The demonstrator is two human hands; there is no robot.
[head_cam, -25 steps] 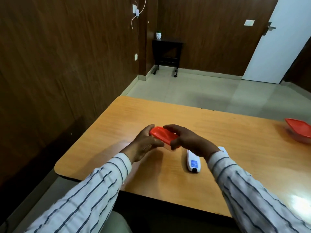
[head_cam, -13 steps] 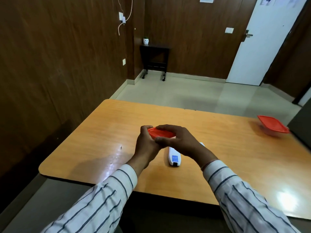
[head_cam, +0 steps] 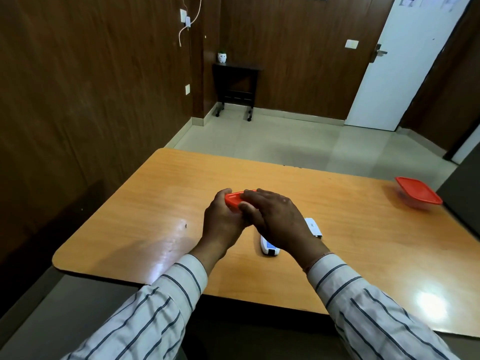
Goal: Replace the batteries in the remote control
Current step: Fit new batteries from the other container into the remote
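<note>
I see the left hand (head_cam: pixel 223 224) and right hand (head_cam: pixel 275 216) both gripping a small red box (head_cam: pixel 233 201) above the bench (head_cam: pixel 161 203). The white remote (head_cam: pixel 268 247) lies on the bench under the right wrist, its loose cover (head_cam: pixel 313 227) just beside. Another red-lidded box (head_cam: pixel 418 194) sits far right.

no text can be read; the blue label on the white remote control (head_cam: pixel 268 247) is blurred.
</note>
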